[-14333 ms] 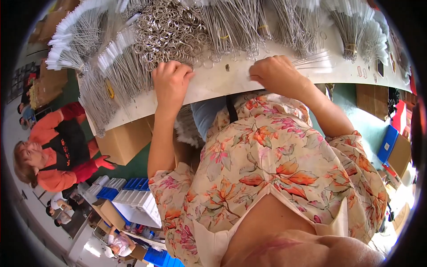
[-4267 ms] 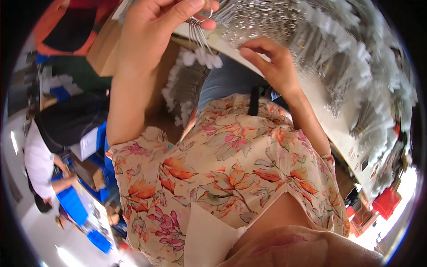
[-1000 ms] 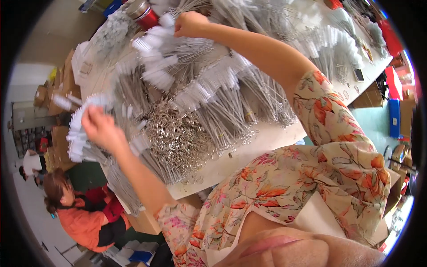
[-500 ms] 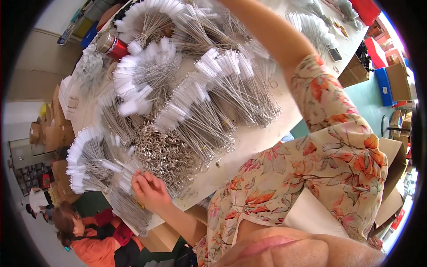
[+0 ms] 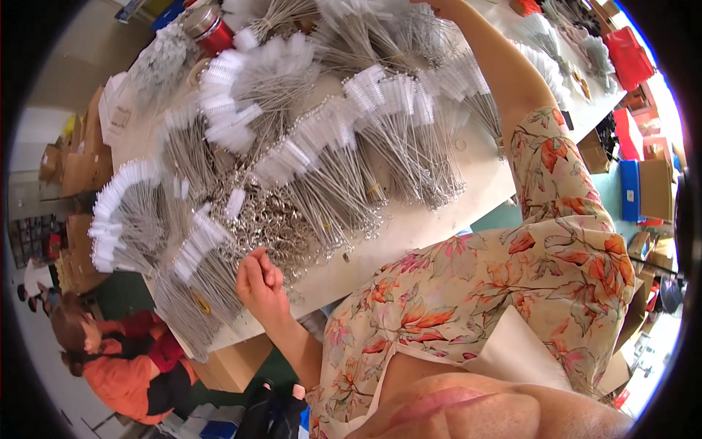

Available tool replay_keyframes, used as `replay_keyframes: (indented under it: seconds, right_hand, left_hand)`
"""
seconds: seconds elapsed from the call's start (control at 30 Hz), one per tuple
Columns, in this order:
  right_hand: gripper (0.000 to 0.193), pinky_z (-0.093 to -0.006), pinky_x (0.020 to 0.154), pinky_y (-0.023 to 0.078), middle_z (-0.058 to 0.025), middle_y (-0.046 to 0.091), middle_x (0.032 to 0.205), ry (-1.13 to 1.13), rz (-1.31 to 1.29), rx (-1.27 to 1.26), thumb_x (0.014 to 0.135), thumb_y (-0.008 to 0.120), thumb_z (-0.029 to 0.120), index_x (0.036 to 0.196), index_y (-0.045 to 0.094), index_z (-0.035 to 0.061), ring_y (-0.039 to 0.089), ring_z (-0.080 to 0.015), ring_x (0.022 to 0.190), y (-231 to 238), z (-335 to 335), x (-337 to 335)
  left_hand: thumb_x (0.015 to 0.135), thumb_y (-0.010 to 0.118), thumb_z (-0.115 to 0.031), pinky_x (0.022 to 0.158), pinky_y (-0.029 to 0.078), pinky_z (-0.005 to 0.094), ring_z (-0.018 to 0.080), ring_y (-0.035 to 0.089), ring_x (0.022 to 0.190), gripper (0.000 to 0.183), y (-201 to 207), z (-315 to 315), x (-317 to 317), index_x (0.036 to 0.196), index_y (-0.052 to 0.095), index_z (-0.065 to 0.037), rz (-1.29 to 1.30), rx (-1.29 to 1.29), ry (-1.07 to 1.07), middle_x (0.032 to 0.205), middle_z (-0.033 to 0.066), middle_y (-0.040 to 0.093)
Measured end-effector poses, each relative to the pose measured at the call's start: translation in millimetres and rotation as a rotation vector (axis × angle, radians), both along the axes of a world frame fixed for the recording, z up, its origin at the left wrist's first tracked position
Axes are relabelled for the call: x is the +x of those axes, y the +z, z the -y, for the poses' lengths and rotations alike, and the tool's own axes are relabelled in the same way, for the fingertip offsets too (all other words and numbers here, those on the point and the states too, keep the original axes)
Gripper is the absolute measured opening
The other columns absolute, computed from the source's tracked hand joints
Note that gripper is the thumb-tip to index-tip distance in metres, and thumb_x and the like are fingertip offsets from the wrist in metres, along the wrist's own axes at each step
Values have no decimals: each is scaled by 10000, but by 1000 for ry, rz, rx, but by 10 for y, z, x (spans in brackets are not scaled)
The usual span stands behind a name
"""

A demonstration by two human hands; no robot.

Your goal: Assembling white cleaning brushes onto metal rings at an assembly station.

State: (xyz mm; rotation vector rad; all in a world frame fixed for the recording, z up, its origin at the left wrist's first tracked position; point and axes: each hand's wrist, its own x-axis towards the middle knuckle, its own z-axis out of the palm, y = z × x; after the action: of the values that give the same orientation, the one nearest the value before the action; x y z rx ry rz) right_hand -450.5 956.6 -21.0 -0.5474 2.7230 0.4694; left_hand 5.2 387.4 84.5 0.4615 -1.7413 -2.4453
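Observation:
My left hand [image 5: 262, 287] is closed, its fingers curled together and the thumb against them, at the near edge of a heap of shiny metal rings [image 5: 274, 223]. Whatever its fingertips may pinch is hidden. Left of it lies a bundle of brushes [image 5: 201, 245] with white bristle heads and thin twisted-wire stems. My right arm [image 5: 504, 55] stretches far across the table. Only a sliver of my right hand [image 5: 433, 6] shows at the top edge, near more brushes [image 5: 365, 33], so its fingers cannot be read. Several brush bundles [image 5: 409, 124] fan out between the hands.
A red metal flask [image 5: 210, 33] stands at the far left of the white table [image 5: 398, 230]. Yellow-handled scissors [image 5: 581, 84] lie at the far right. A person in orange [image 5: 121, 373] sits at the left. Cardboard boxes [image 5: 235, 364] stand below the table edge.
My left hand has moved off the left brush bundle to the right, beside the rings. A bit of my right hand has come into view at the top. The whole view has shifted slightly.

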Motion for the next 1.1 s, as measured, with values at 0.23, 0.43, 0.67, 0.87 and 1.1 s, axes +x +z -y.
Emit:
replay_keyframes:
  seconds: [0.23, 0.43, 0.67, 0.87, 1.1]
  right_hand:
    - [426, -394, 776, 485, -140, 626, 1033, -658, -645, -719, 803, 593, 387, 1056, 609, 46, 623, -257, 842, 853, 596, 550]
    - [201, -343, 710, 512, -65, 530, 829, 13, -216, -2047, 943, 459, 238, 891, 533, 59, 546, -167, 771, 1907, 2084, 1738]
    - [217, -339, 851, 481, -91, 553, 1023, -206, 823, -1955, 946, 451, 212, 1054, 546, 51, 524, -180, 1057, 1497, 3725, 3602]
    - [346, -320, 965, 359, -73, 540, 1164, 89, 171, -1882, 943, 482, 283, 1150, 575, 22, 476, -160, 1115, 924, 3782, 4018]
    - [244, -248, 698, 498, -59, 632, 893, -620, 1016, -2439, 952, 461, 246, 973, 587, 37, 598, -129, 812, 369, 3759, 3931]
  left_hand:
    - [942, 493, -183, 451, 288, 182, 25, 378, 561, 255, -12, -99, 49, 942, 602, 47, -91, -95, 46, 720, 11, 501]
    - [927, 487, -123, 399, 299, 184, 36, 381, 457, 229, 391, -306, -138, 1056, 576, 44, -271, -345, -53, 666, 15, 504]
    - [866, 578, -44, 476, 450, 211, 77, 531, 531, 224, 238, -729, -415, 1083, 557, 5, -478, -506, -104, 841, 48, 620]
    - [815, 626, -6, 619, 503, 253, 190, 605, 726, 98, -198, -504, -145, 884, 557, 4, -717, -361, 180, 739, 77, 528]
    - [693, 720, 9, 708, 485, 303, 224, 579, 826, 283, -851, -706, -118, 962, 649, -42, -919, -1007, 129, 958, 95, 579]
